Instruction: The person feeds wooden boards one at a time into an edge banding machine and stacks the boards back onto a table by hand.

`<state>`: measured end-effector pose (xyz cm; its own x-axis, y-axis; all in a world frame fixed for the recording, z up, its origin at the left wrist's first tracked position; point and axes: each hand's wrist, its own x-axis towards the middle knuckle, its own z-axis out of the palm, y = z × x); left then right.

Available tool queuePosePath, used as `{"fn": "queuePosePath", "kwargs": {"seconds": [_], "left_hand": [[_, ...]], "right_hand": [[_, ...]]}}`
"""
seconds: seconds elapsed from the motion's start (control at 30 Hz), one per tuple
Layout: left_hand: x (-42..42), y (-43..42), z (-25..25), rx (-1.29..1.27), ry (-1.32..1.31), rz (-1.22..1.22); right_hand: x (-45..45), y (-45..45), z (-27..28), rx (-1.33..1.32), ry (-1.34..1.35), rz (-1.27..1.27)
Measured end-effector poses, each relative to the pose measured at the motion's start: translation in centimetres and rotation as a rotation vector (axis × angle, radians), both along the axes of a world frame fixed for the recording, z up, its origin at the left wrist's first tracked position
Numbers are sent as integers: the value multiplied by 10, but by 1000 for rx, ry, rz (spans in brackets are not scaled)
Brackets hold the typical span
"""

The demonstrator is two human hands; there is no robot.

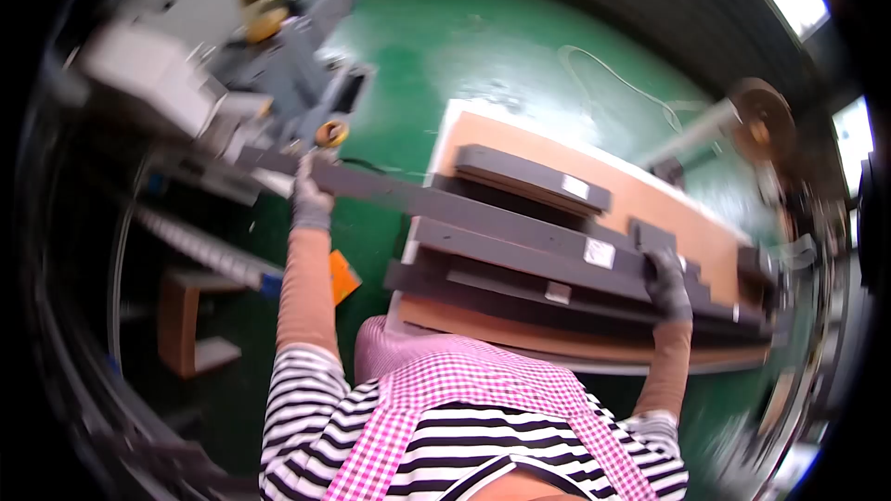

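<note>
A long dark grey board (pixel 455 211) with a white label near its right part stretches across the view, above a stack of similar boards. My left hand (pixel 312 197), in a glove with bare-looking fingertips, is closed around the board near its left end. Near the other end, my right hand (pixel 666 280), in a grey glove, grips the same board; its fingertips are partly blurred. Below it lie more dark grey boards (pixel 483 250), some with white labels. A shorter stack of grey boards (pixel 529 176) sits just beyond.
The boards rest on a brown-topped pallet or platform (pixel 501 132) on the green floor (pixel 418 28). At left stands a grey machine (pixel 297 65) with a roll of yellow tape (pixel 331 134). An orange piece (pixel 343 278) and a brown frame (pixel 176 325) are lower left. A hose (pixel 617 79) lies beyond.
</note>
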<state>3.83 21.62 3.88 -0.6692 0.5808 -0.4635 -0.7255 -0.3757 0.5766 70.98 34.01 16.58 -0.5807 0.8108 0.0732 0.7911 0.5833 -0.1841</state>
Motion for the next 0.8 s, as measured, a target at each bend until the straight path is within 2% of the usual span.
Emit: {"fn": "queuePosePath", "kwargs": {"seconds": [0.07,0.13,0.2,0.3,0.37,0.47,0.6,0.63,0.7,0.73,0.77,0.8], "left_hand": [[7,10,-7,40,-1,-98],[12,15,-3,161,114,-211],[-13,28,-25,175,56,-131],[-35,29,-32,342,110,-199],[-27,30,-15,280,108,-94],[-1,34,26,97,20,69],[7,45,20,113,17,54],[10,50,13,130,19,-5],[17,58,7,142,21,-66],[25,62,6,167,47,-65],[31,66,6,193,73,-65],[27,66,-5,366,100,-201]], "right_hand": [[0,6,-2,79,-151,-127],[0,17,-7,106,-255,-246],[1,42,-27,169,-225,-218],[-7,90,-68,48,-382,-419],[-26,87,-55,-21,-464,-426],[-31,89,-78,-69,-441,-471],[-46,82,-74,-266,-363,-459],[-50,86,-81,-266,-359,-453],[-58,92,-96,-516,-320,-404],[-67,79,-85,-483,-286,-315],[-65,88,-109,-535,-234,-344],[-73,84,-107,-507,-195,-347]]}}
